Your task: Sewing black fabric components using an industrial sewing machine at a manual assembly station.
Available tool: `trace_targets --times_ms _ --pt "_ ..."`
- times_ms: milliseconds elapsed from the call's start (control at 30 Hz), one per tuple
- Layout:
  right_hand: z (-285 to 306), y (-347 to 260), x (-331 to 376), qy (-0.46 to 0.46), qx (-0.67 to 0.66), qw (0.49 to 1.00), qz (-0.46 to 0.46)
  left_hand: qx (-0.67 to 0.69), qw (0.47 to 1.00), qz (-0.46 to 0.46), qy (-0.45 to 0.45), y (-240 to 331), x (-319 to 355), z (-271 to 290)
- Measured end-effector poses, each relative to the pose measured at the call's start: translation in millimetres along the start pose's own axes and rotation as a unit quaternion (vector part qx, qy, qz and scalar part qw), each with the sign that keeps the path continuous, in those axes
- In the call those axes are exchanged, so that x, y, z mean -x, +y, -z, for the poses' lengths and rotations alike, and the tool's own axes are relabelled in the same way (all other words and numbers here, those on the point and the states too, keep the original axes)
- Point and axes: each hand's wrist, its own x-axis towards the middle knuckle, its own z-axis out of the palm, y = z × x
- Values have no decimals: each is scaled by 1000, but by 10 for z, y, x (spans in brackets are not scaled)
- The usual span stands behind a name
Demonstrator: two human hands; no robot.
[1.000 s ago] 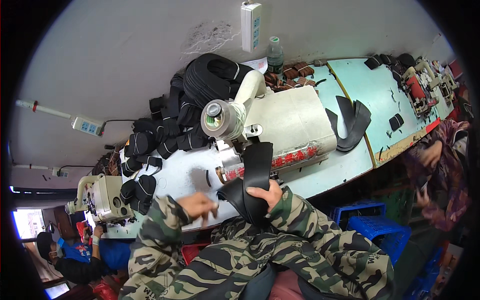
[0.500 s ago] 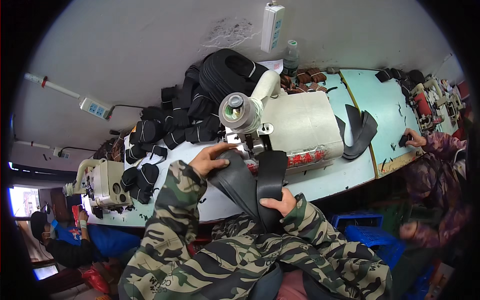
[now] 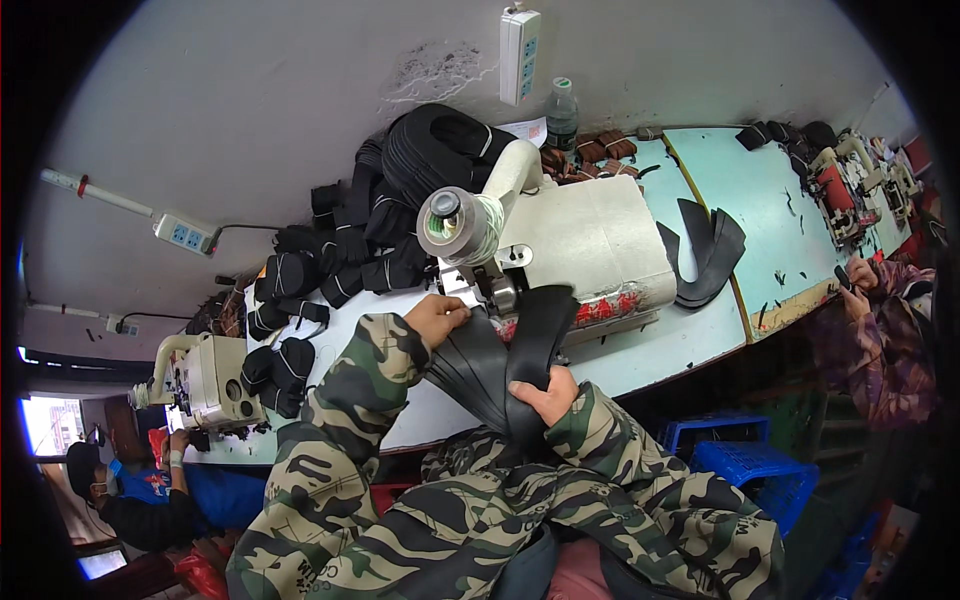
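Observation:
Wide, flat black strips (image 3: 468,368) run from the front of a cream sewing machine (image 3: 600,240) down toward my lap. My left hand (image 3: 436,318) pinches the upper left edge of the strips, close to the machine's metal head (image 3: 504,293). Lower down, my right hand (image 3: 550,394) grips the bundle, its thumb lying over the black strips and its other fingers mostly hidden behind. One broad strip end (image 3: 545,318) stands up between my right hand and the machine. A spool of pale thread (image 3: 462,225) sits on top of the machine.
Tied black rolls (image 3: 345,245) crowd the table behind and left of the machine. More black strips (image 3: 712,255) lie at its right. Blue crates (image 3: 755,470) stand low on the right. A co-worker's hands (image 3: 856,285) are at far right; another person (image 3: 130,500) sits far left.
My left hand has shifted slightly right along the strips and now pinches their edge. My right hand stays on the bundle. The co-worker at right has brought both hands together around a small dark piece.

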Motion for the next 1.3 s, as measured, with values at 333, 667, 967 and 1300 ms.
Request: trace_targets --times_ms 333,667,967,1300 --pt "-281 158 -154 29 15 999 -27 1 999 -36 18 139 -186 85" --pt "-4 -69 -11 55 -120 991 -16 313 949 23 -41 109 110 13" --pt "-228 -27 -73 32 -48 998 19 -193 975 -48 99 297 -159 15" --pt "-273 -40 12 50 -85 995 1 -183 977 -47 99 153 -143 -23"
